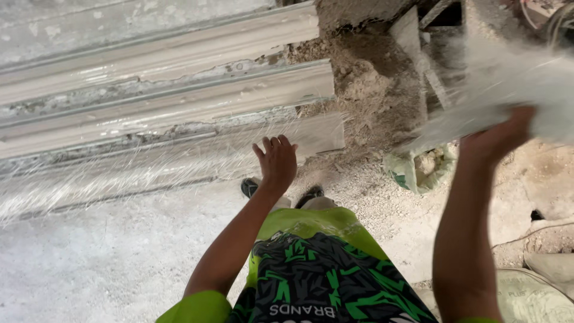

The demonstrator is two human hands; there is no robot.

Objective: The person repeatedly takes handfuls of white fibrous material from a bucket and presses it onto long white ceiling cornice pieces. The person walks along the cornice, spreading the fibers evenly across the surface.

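Long pale plaster cornice strips (161, 90) lie side by side across the left, with bare dusty floor (89, 263) open below them. The left hand (276, 161) hovers with fingers spread, empty, over loose glass fibres (107, 173). Further right, the right hand (499, 137) grips a white fibre bundle (508, 90) above an open sack (418, 170) holding crumbly plaster debris.

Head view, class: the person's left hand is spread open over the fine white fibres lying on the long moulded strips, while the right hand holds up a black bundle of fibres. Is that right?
One detail is wrong. In the head view the bundle of fibres raised by the right hand is white, not black. The rest stands: the left hand is spread open over the fine white fibres on the long moulded strips.
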